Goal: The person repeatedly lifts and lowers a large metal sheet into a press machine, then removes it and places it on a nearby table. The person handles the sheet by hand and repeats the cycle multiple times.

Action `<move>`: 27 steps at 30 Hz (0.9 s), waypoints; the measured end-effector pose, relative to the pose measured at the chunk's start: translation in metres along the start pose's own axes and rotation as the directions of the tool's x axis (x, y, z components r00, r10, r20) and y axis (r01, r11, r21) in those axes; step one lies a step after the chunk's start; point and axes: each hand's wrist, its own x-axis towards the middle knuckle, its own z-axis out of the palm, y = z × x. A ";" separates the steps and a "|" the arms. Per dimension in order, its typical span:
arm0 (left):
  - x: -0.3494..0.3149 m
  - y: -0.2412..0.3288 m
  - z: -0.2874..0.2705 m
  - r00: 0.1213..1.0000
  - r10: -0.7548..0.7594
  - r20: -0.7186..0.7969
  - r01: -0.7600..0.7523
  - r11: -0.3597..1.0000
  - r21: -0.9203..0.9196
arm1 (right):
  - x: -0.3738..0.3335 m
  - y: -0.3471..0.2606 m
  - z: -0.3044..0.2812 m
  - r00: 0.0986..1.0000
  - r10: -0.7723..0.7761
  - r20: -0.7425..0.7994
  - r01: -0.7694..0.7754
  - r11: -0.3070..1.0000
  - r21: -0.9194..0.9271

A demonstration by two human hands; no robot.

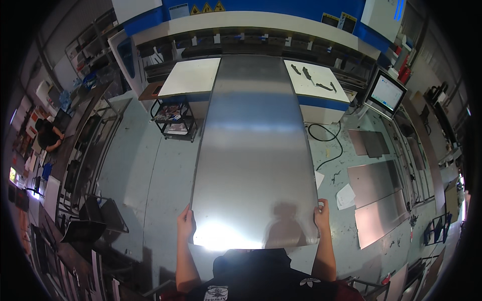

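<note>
A long, shiny metal sheet stretches from just in front of my body to the big blue and white bending machine. My left hand is closed on the sheet's left edge near its close end. On the opposite edge, at about the same height, my right hand grips the sheet too. The far end lies between two white-topped supports, the left one bare and the right one with dark pieces on top. Part of each hand's fingers is hidden by the sheet.
A black cart stands left of the sheet. At right are a monitor, a black cable and flat metal sheets on the floor. A black chair is at lower left. Another person is by the far-left bench.
</note>
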 end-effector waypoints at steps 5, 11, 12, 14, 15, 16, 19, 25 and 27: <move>0.011 -0.012 -0.003 0.999 -0.036 0.037 0.036 0.999 0.017 | 0.005 -0.003 0.002 1.000 -0.012 0.004 0.012 1.000 -0.026; 0.017 -0.019 -0.004 0.999 -0.009 0.038 0.008 0.999 0.042 | 0.010 0.002 0.003 1.000 0.005 0.008 -0.005 1.000 -0.016; 0.018 -0.020 -0.004 0.999 0.000 0.041 -0.002 0.999 0.043 | 0.011 0.004 0.003 1.000 0.004 0.010 -0.004 1.000 -0.004; 0.018 -0.022 -0.004 0.999 0.002 0.042 -0.004 0.999 0.045 | 0.013 0.008 0.003 1.000 0.001 0.010 -0.001 1.000 0.028; 0.018 -0.023 -0.004 0.999 -0.007 0.037 0.005 0.999 0.046 | 0.014 0.009 0.003 1.000 -0.002 0.011 0.001 0.999 0.047; 0.018 -0.024 -0.004 1.000 0.004 0.030 -0.005 0.999 0.050 | 0.014 0.011 0.003 1.000 -0.005 0.013 0.004 0.998 0.065; 0.019 -0.026 -0.004 0.999 -0.020 0.042 0.019 0.999 0.032 | 0.014 0.009 0.002 0.998 0.056 0.003 -0.056 0.998 0.037; 0.019 -0.024 -0.003 0.999 -0.001 0.051 0.000 1.000 0.015 | 0.010 -0.003 -0.003 0.996 0.079 0.046 -0.083 0.994 0.073; 0.018 -0.022 -0.003 0.999 0.006 0.051 -0.006 1.000 0.000 | 0.010 -0.005 -0.005 0.999 0.002 0.037 -0.002 1.000 -0.007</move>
